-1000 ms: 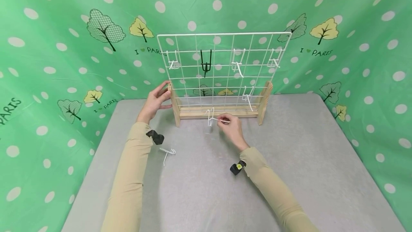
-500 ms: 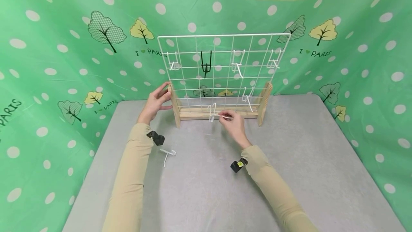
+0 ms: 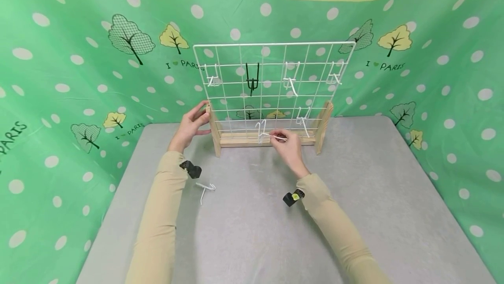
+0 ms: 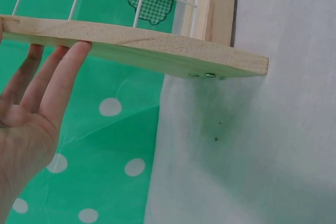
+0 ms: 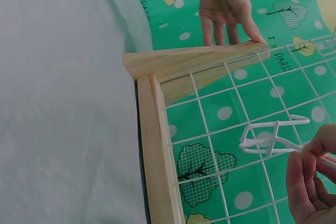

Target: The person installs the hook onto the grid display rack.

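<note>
My right hand point(image 3: 288, 147) pinches the prong of a white wire hook point(image 5: 273, 139), held before the lower part of a white wire grid panel point(image 3: 269, 97). In the right wrist view the hook's looped back faces the grid; whether they touch I cannot tell. My left hand point(image 4: 39, 114) rests against the outer face of the left wooden upright point(image 4: 157, 46), its visible fingers nearly straight. Several white hooks, one at upper right being this white hook point(image 3: 290, 80), and a black hook point(image 3: 252, 80) hang on the grid. Another white hook point(image 3: 204, 186) lies on the table.
A wooden base bar point(image 3: 240, 138) joins the left upright to the right upright point(image 3: 324, 126). The grey table point(image 3: 244, 231) carries the stand near its back edge. Green patterned cloth point(image 3: 71, 96) hangs behind and at both sides.
My right hand has moved up and slightly right, bringing the pinched white hook from below the base bar to in front of the lower grid. The left hand keeps its place on the upright.
</note>
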Tool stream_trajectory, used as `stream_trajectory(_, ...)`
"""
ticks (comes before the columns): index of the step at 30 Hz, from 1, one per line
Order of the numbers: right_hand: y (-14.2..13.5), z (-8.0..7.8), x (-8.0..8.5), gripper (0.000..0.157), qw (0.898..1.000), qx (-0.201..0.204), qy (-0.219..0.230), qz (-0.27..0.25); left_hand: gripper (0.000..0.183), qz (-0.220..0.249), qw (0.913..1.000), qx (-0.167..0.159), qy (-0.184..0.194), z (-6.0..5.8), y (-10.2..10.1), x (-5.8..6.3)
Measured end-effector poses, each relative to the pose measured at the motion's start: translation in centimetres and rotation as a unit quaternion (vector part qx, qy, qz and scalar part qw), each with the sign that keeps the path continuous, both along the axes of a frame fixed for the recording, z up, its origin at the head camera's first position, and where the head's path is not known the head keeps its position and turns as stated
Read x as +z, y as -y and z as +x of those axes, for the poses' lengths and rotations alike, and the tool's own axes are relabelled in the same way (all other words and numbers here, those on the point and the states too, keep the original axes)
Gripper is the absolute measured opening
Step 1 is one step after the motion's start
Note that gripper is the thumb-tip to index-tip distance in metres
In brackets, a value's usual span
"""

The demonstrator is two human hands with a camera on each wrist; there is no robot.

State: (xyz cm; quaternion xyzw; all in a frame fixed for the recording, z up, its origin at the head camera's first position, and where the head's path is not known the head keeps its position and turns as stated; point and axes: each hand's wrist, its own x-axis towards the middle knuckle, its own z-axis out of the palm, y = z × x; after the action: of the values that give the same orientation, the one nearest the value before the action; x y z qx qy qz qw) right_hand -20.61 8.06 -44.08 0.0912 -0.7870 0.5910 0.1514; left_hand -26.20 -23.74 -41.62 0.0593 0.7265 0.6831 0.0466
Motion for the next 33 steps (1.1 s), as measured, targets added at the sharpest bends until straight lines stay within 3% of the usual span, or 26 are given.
stream_trajectory(18,-0.7,-0.4,2.3,0.012,0.999,-0.013,-0.033,0.001,0.055,-0.008,0.9999,0.004,-0.012,-0.2,0.1,-0.4)
stream_trajectory(33,-1.2,-1.4,3.6,0.012,0.996,-0.040,-0.073,0.034,0.056,-0.007,0.9999,0.002,-0.010,-0.3,0.2,-0.6)
